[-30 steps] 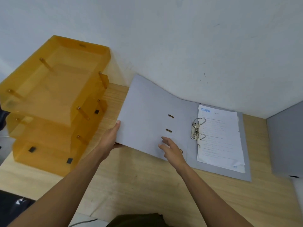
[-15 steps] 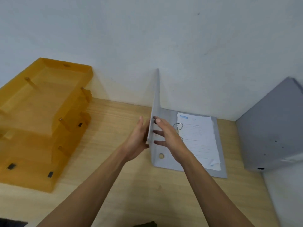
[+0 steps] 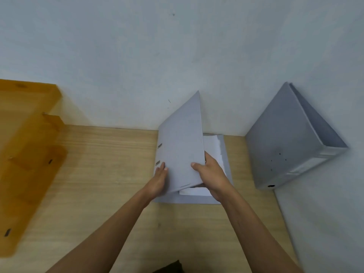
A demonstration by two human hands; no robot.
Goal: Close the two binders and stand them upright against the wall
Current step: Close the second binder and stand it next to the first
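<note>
Here's the grey binder [image 3: 181,146] lying on the wooden surface [image 3: 102,174] right at the foot of the wall [image 3: 177,56], its front cover tilted up at a slant over the white pages [image 3: 213,148]. The left hand [image 3: 158,181] lies flat, fingers stretched out, on the outside of that cover near the spine. The right hand [image 3: 211,175] pinches the cover's free edge, thumb on top and fingers curled underneath. To the right of this binder, well apart, the second binder [image 3: 291,142] is closed and leans in the corner against the wall. Left of the open binder sits the orange tray stack [image 3: 29,146], blurred.
</note>
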